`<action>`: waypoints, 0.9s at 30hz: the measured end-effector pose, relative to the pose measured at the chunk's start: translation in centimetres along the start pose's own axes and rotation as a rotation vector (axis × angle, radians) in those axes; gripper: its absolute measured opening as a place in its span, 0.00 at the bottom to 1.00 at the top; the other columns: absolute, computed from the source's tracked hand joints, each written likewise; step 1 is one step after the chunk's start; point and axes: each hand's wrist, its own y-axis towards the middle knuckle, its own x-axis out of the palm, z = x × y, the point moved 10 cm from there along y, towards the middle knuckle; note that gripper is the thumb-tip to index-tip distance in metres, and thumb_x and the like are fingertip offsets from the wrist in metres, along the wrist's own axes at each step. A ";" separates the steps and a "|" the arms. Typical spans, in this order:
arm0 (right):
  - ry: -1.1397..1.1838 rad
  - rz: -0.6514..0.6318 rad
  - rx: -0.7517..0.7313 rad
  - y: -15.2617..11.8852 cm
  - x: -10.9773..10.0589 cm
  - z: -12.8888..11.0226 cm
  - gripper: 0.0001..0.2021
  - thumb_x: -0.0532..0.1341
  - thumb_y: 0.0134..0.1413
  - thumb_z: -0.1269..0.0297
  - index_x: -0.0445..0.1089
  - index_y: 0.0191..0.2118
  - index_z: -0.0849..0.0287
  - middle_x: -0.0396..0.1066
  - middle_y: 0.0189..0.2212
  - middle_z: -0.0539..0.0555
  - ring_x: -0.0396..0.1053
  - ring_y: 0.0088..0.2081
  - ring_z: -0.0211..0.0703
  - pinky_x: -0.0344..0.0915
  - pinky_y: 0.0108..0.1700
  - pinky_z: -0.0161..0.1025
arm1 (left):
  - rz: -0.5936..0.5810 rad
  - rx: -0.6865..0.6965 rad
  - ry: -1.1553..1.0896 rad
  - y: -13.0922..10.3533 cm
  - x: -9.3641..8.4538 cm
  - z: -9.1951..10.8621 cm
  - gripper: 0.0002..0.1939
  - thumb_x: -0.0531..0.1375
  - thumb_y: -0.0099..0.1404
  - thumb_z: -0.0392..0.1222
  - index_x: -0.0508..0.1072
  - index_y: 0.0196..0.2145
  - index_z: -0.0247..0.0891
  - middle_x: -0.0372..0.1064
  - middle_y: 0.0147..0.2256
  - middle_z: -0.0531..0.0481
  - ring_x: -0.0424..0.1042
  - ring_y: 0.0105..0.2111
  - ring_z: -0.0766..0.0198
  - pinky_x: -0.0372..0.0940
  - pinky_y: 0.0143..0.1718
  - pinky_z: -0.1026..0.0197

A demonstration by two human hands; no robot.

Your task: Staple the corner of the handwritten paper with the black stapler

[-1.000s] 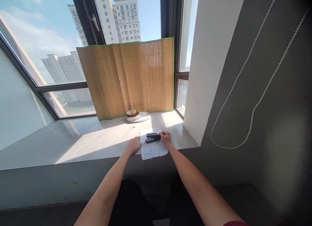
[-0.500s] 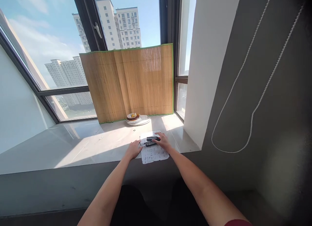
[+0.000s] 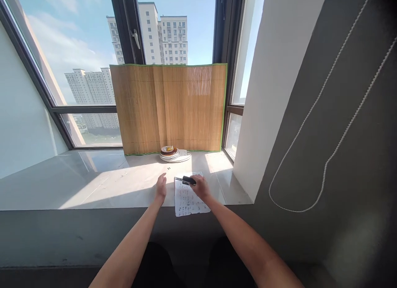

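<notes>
A black stapler (image 3: 187, 180) is gripped in my right hand (image 3: 201, 187), its nose pointing left over the upper part of the paper. Below it lies a white sheet of paper (image 3: 188, 203) covered in handwriting, whose lower end hangs past the front edge of the sill. My left hand (image 3: 161, 187) is just left of the sheet, apart from it, turned on its edge with fingers stretched out and nothing in them. Whether the stapler touches the paper, I cannot tell.
A stack of plates (image 3: 175, 156) stands behind the paper on the window sill (image 3: 102, 184). Two tiny dark bits (image 3: 169, 168) lie in front of it. A bamboo mat (image 3: 173, 108) leans on the window. To the right, a bead chain (image 3: 310, 110) hangs by the wall.
My left hand has come off the paper's left edge and moved left. The stapler, held in my right hand, has turned and lifted somewhat. The camera view has shifted and tilted.
</notes>
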 end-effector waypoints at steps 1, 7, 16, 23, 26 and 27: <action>-0.025 0.013 -0.048 -0.2 -0.1 -1.0 0.16 0.67 0.66 0.72 0.79 0.57 0.52 0.82 0.52 0.59 0.76 0.54 0.56 0.65 0.56 0.48 | 0.022 -0.033 -0.073 0.3 0.1 -0.2 0.34 0.41 0.80 0.58 0.68 0.69 0.38 0.60 0.73 0.35 0.59 0.75 0.46 0.56 0.76 0.40; -0.369 0.126 -0.518 -3.0 0.5 -7.7 0.20 0.59 0.74 0.76 0.77 0.62 0.50 0.83 0.49 0.59 0.75 0.49 0.52 0.59 0.54 0.48 | -0.123 -0.242 -0.541 -0.5 4.0 -2.3 0.40 0.36 0.79 0.62 0.67 0.71 0.36 0.67 0.70 0.31 0.71 0.69 0.48 0.69 0.69 0.44; -0.547 0.081 -0.574 -4.7 2.3 -8.5 0.16 0.58 0.76 0.75 0.78 0.58 0.52 0.82 0.48 0.57 0.72 0.46 0.50 0.57 0.51 0.47 | -0.145 -0.354 -0.790 -2.2 6.3 -4.6 0.29 0.40 0.82 0.45 0.68 0.69 0.35 0.68 0.70 0.36 0.69 0.71 0.57 0.62 0.75 0.47; -0.469 0.001 -0.399 -3.5 2.2 -8.0 0.20 0.52 0.79 0.72 0.77 0.62 0.52 0.82 0.54 0.58 0.72 0.51 0.53 0.57 0.56 0.51 | -0.116 -0.400 -0.843 -2.0 6.9 -5.4 0.24 0.45 0.82 0.38 0.70 0.68 0.36 0.69 0.70 0.37 0.66 0.73 0.59 0.60 0.75 0.51; -0.349 0.067 -0.170 -3.0 1.0 -6.0 0.22 0.53 0.76 0.73 0.76 0.65 0.51 0.81 0.56 0.60 0.72 0.54 0.57 0.57 0.59 0.54 | -0.090 -0.395 -0.852 -2.1 6.8 -5.2 0.24 0.45 0.82 0.35 0.68 0.69 0.34 0.67 0.71 0.35 0.67 0.72 0.59 0.63 0.74 0.54; -0.299 0.115 -0.070 -3.0 0.5 -5.1 0.23 0.54 0.75 0.73 0.76 0.65 0.51 0.81 0.56 0.61 0.72 0.56 0.59 0.58 0.59 0.55 | -0.080 -0.390 -0.855 -2.2 6.7 -5.1 0.25 0.44 0.82 0.34 0.67 0.69 0.34 0.67 0.71 0.34 0.68 0.71 0.59 0.64 0.74 0.54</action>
